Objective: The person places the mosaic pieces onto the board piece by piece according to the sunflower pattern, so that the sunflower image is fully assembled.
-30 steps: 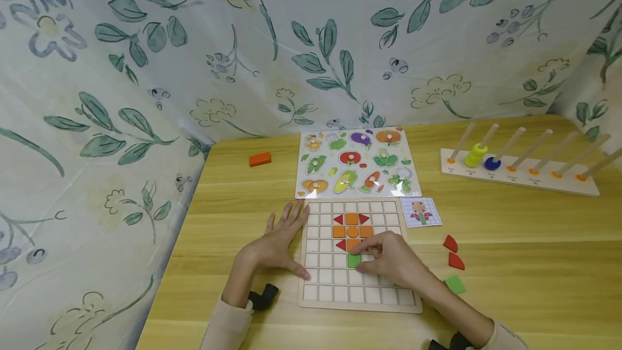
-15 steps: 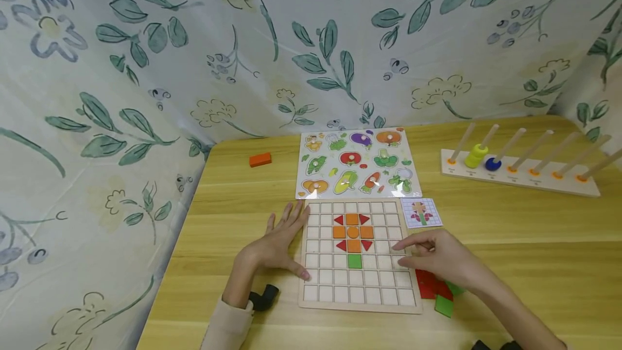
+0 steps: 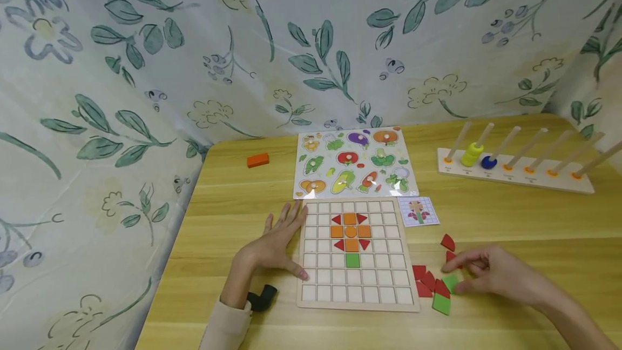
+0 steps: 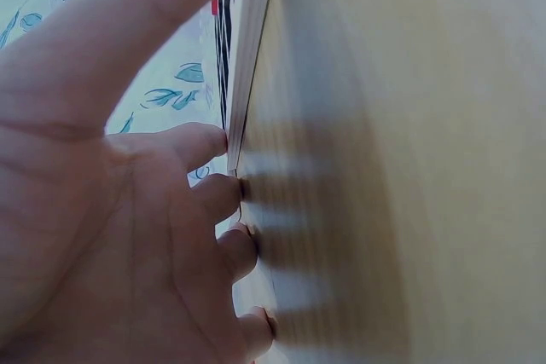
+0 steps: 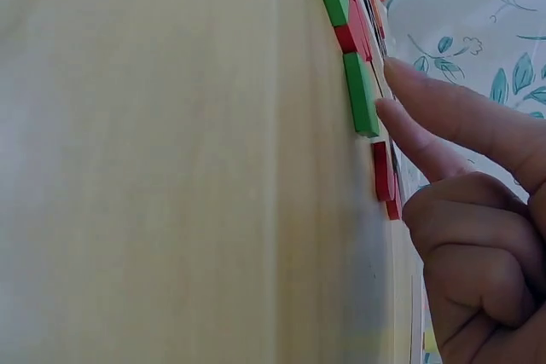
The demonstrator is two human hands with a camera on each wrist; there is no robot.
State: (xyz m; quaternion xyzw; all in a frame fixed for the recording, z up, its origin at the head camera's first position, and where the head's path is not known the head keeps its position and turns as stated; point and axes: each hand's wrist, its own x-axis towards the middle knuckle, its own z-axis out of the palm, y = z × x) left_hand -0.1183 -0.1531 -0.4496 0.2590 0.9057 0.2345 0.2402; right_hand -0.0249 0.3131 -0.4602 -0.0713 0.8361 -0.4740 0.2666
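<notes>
In the head view, a wooden grid board [image 3: 386, 293] lies on the table with orange squares, an orange circle, red triangles and one green square tile [image 3: 352, 260] set in its cells. My left hand [image 3: 274, 244] rests along the board's left edge, fingers spread and thumb at the rim. My right hand [image 3: 500, 274] is right of the board, over the loose tiles. Its index finger and thumb are parted near a green tile [image 3: 450, 283]; in the right wrist view the fingertips are close by this green tile [image 5: 361, 95], and contact cannot be made out.
Several red pieces [image 3: 424, 288] and another green tile [image 3: 441, 304] lie beside the board. A pattern card [image 3: 430, 204] and a vegetable puzzle [image 3: 330, 174] lie behind it. A peg stand [image 3: 515, 174] is at right, an orange block [image 3: 257, 160] at far left.
My right hand has let go of the green square on the board and moved right to the loose tiles. My left hand stays at the board's edge.
</notes>
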